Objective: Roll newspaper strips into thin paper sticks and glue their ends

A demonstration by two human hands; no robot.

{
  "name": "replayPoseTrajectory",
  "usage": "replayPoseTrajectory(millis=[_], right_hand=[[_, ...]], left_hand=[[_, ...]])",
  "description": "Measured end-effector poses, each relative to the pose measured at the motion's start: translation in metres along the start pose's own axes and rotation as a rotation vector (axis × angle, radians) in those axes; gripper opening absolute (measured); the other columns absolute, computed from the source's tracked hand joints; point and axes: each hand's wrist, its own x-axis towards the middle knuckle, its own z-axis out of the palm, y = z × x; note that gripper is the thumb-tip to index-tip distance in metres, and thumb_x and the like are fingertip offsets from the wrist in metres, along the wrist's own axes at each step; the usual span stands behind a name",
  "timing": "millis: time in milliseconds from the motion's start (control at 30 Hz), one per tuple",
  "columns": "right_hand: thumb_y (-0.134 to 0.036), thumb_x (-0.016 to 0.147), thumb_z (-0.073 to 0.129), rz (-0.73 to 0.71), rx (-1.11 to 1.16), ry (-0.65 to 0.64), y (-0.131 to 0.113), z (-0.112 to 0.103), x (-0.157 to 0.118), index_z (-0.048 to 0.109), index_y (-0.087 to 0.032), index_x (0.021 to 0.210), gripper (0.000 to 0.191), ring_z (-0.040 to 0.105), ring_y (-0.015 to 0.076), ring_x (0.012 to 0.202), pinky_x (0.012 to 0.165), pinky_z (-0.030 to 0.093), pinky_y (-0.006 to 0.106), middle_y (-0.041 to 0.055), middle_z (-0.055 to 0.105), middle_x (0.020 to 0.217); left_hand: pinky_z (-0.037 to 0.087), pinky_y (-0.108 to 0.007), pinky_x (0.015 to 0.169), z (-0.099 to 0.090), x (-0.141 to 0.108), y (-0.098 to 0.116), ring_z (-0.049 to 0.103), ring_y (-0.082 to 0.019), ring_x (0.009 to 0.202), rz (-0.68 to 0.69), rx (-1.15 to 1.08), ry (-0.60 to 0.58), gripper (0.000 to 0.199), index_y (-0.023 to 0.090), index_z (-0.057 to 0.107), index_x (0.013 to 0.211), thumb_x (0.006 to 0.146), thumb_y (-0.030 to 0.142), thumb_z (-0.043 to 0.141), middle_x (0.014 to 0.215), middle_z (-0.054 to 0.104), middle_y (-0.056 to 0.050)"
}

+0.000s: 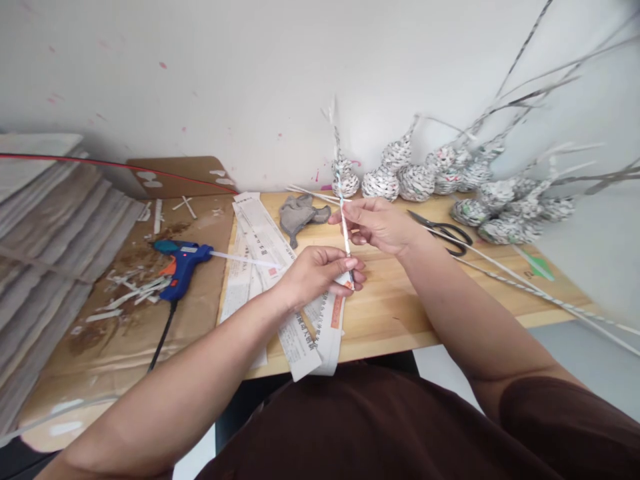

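A thin rolled paper stick [345, 230] stands nearly upright between my hands, over the wooden table [395, 300]. Near its lower end, my left hand [325, 273] is closed round it with thumb and fingers. Higher up, my right hand [373, 225] pinches the stick, its other fingers curled loosely. Printed paper strips [295, 347] lie fanned out under and beside my left hand. Behind my hands rests a grey cloth [300, 217]. Black-handled scissors [453, 239] lie just right of my right hand, partly behind the forearm.
Several woven paper gourd shapes [417, 182] line the wall at the back right. Long paper sticks [530, 288] cross the right side. At left are a blue glue gun [184, 267] on cardboard [200, 347], paper scraps [135, 293] and a tall paper stack [45, 260].
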Motion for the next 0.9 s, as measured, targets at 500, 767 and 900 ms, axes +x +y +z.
replayPoseTrajectory(millis=[500, 767, 900], right_hand=[[-0.05, 0.076, 0.068, 0.045, -0.196, -0.145, -0.004, 0.004, -0.002, 0.061, -0.014, 0.084, 0.038, 0.052, 0.0078, 0.056, 0.044, 0.031, 0.018, -0.0004, 0.058, 0.067], [-0.039, 0.079, 0.066, -0.011, -0.432, -0.086, 0.013, 0.019, 0.001, 0.057, -0.016, 0.077, 0.024, 0.053, 0.0093, 0.059, 0.056, 0.042, 0.022, -0.0018, 0.059, 0.068], [-0.038, 0.081, 0.062, -0.043, -0.537, -0.103, 0.013, 0.015, 0.0, 0.058, -0.016, 0.076, 0.023, 0.053, 0.0104, 0.06, 0.058, 0.042, 0.024, -0.0012, 0.06, 0.068]], left_hand=[[0.053, -0.022, 0.055, -0.011, 0.001, 0.014, 0.06, -0.011, 0.062, 0.229, 0.043, 0.283, 0.034, 0.015, 0.069, 0.082, 0.073, 0.048, 0.069, 0.077, 0.065, -0.003], [0.037, -0.018, 0.042, -0.028, 0.008, 0.014, 0.047, -0.007, 0.052, 0.335, 0.095, 0.507, 0.037, 0.015, 0.071, 0.082, 0.075, 0.05, 0.065, 0.074, 0.064, -0.001], [0.034, -0.019, 0.041, -0.031, 0.011, 0.012, 0.043, -0.006, 0.047, 0.303, 0.06, 0.558, 0.039, 0.015, 0.072, 0.087, 0.073, 0.051, 0.067, 0.067, 0.061, 0.001]])
